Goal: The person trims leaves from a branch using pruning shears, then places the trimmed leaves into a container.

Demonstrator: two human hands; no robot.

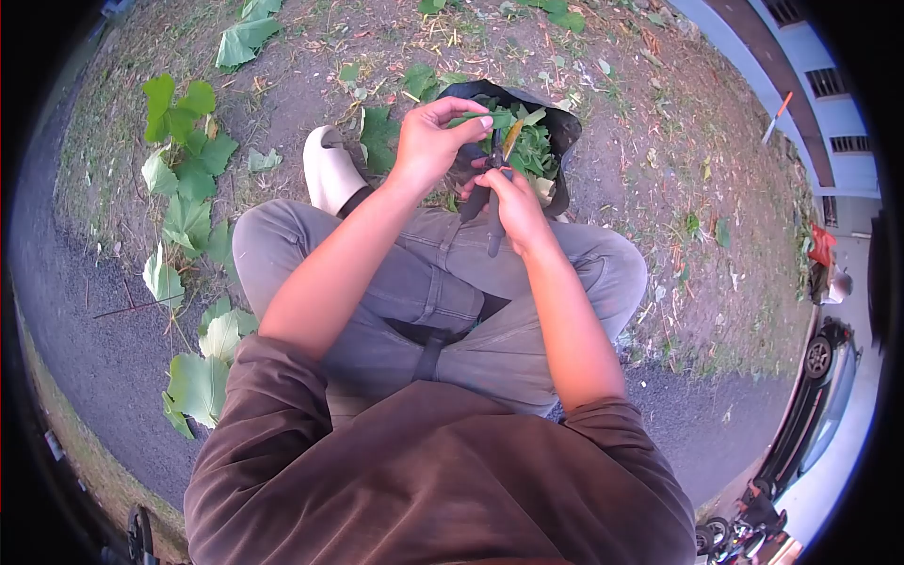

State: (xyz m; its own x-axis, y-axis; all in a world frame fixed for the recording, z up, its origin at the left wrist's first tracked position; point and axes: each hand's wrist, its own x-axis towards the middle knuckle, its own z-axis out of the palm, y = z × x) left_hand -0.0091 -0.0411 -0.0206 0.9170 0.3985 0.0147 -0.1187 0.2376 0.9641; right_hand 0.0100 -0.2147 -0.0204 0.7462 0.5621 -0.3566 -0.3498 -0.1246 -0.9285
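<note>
My left hand (435, 139) is closed, pinching a green leaf (501, 120) between thumb and fingers over the bag. My right hand (513, 202) grips a pair of pruning shears (494, 221) by their dark handles. The blades point away from me, apart, with one yellowish blade catching the light close to the leaf. Just beyond both hands is a black bag (566, 132), its mouth open and cut green leaves (535, 151) inside. The bag's near side is partly hidden by my right hand.
A leafy vine (193, 179) lies along the ground to my left. More loose leaves (379, 137) are scattered near my pale shoe (330, 169). My crossed legs (377, 250) are below my hands. At far right are a parked car (812, 405) and a blue-white building (800, 85).
</note>
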